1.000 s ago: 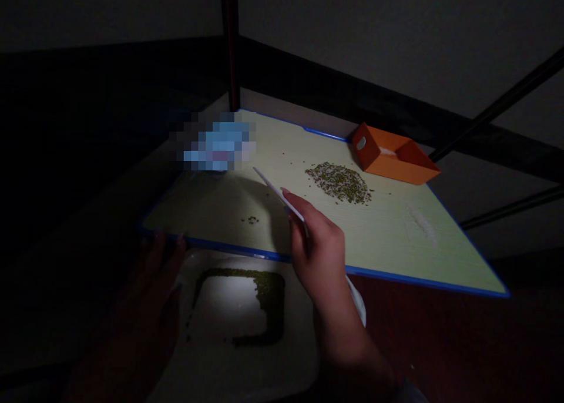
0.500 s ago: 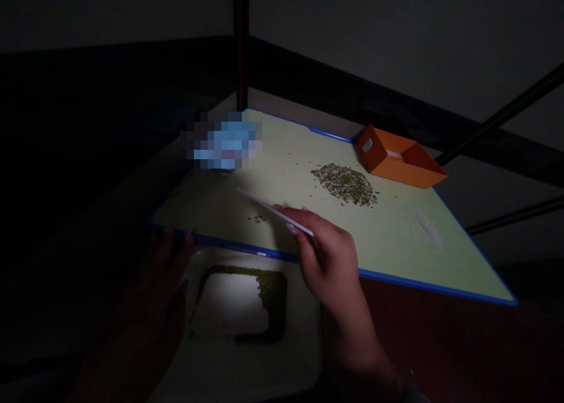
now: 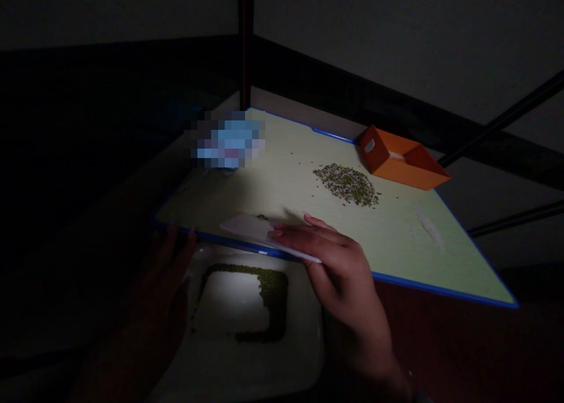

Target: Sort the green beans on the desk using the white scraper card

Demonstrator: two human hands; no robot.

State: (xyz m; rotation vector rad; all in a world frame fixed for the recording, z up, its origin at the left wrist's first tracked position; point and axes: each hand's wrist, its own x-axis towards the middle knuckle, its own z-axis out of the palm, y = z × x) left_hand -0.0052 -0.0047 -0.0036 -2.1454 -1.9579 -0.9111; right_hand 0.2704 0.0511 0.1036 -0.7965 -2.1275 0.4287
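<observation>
From where I'm standing, the right hand (image 3: pixel 341 265) has a thin white card (image 3: pixel 247 227) pinched between thumb and fingers, at the yellowish board's (image 3: pixel 388 238) front edge. Left hand (image 3: pixel 152 297) is near that edge's left corner, too dark to tell its grip. 1 little clump of grains (image 3: pixel 262 217) is partly hidden behind the card, whose long axis roughly follows the edge, tip pointing left.

Board (image 3: pixel 388 244) looks smooth, low sheen. Blue edging (image 3: pixel 440 289) glossier, plastic by the look. Orange box (image 3: pixel 396 177) matt; card or plastic, can't tell from here. Tray (image 3: pixel 238 306) smooth, slight shine. Card (image 3: pixel 247 225) smooth, matt. Seeds (image 3: pixel 348 185) rough, matt.
</observation>
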